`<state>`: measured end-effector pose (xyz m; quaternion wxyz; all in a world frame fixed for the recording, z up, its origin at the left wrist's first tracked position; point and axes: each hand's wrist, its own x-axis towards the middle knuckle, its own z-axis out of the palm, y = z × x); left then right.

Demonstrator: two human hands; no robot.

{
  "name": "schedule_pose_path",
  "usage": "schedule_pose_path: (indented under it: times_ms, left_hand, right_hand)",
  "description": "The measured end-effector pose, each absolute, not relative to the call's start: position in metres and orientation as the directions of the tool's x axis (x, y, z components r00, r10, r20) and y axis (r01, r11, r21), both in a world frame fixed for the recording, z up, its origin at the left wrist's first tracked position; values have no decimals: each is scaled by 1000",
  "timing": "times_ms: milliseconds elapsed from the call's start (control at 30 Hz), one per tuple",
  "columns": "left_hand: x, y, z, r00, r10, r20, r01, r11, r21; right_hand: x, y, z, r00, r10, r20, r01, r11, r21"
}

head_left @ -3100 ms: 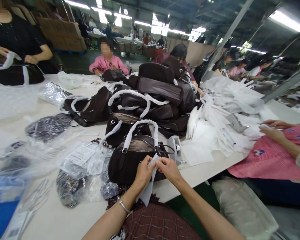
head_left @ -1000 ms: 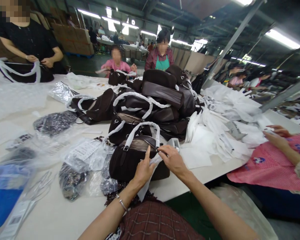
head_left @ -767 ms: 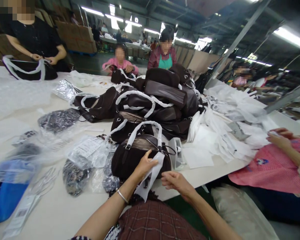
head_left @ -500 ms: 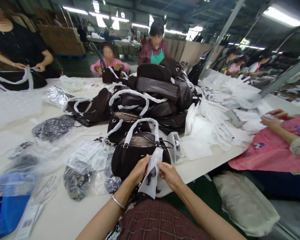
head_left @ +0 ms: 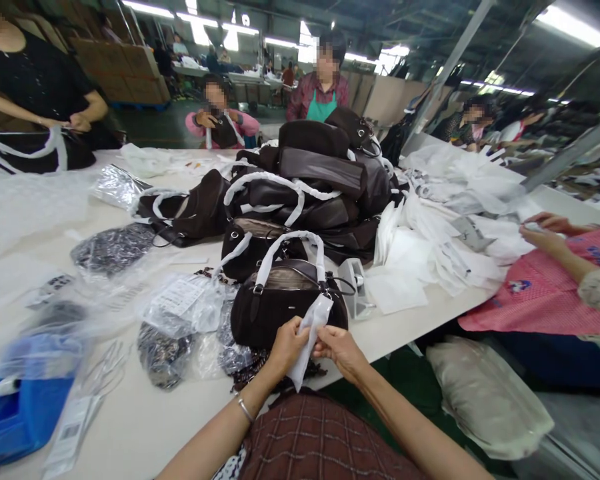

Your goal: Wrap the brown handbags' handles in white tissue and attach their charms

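A dark brown handbag (head_left: 260, 319) stands at the table's near edge, its handle (head_left: 294, 237) wrapped in white material and its top showing a tan lining. From the right end of the handle hangs a strip of white wrapping paper (head_left: 320, 308), folded lengthwise. My left hand (head_left: 289, 343) pinches the strip's left side in front of the bag. Opposite it, my right hand (head_left: 337, 348) is closed with fingertips at the strip's right edge. Whatever the folded strip covers is hidden.
Behind the bag rises a pile of dark handbags (head_left: 320, 170). White paper sheets (head_left: 397, 287) and a clear tape dispenser (head_left: 355, 287) lie right. Plastic-wrapped bundles (head_left: 165, 353) and a blue tape dispenser (head_left: 25, 400) lie left. A co-worker's hands (head_left: 545, 233) are at the right; other people stand across the table.
The white strip was spread wider with a dark strap piece showing; now it is folded narrow over it. My hands have drawn closer together.
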<state>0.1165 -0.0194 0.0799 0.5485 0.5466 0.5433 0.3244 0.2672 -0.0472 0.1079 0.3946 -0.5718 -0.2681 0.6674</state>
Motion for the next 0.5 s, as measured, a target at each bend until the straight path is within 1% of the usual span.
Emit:
schedule_pose_path:
  times_ms: [133, 200, 233, 300, 333, 367, 400, 433, 467, 500]
  left_hand:
    - [121, -23, 78, 145, 969, -200, 307, 148, 940]
    - [120, -20, 78, 173, 958, -229, 290, 172, 941]
    - [118, -16, 79, 218, 941, -259, 260, 200, 945]
    - [110, -9, 82, 349, 882, -318, 177, 271, 946]
    - [105, -6, 85, 392, 856, -338, 136, 310, 941]
    - [99, -4, 89, 397, 851, -344, 104, 331, 938]
    - [93, -3, 94, 357, 876, -326, 89, 315, 945]
    - [88, -5, 100, 288, 918, -274, 94, 257, 962]
    - [83, -8, 106, 221, 958, -181, 124, 157, 980]
    - [80, -13, 113, 189, 980, -57, 179, 23, 984]
  right_hand:
    - [262, -38, 101, 117, 836, -535, -114, -524, -844]
    - [261, -33, 101, 146, 843, -518, -100, -508, -855]
    - [261, -31, 101, 140, 840, -525, -120, -512, -851]
    - [264, -25, 105, 99, 814, -572, -221, -542, -811]
    - [266, -22, 108, 65, 792, -607, -288, -568, -771]
    - [269, -19, 111, 23, 764, -645, -353, -597, -720]
    - [273, -16, 114, -23, 735, -678, -407, -626, -665]
    - [276, -14, 116, -65, 711, -700, -445, -649, -617]
    - [280, -12, 118, -106, 692, -714, -466, -669, -579]
    - [282, -11, 120, -145, 680, -719, -475, -685, -552]
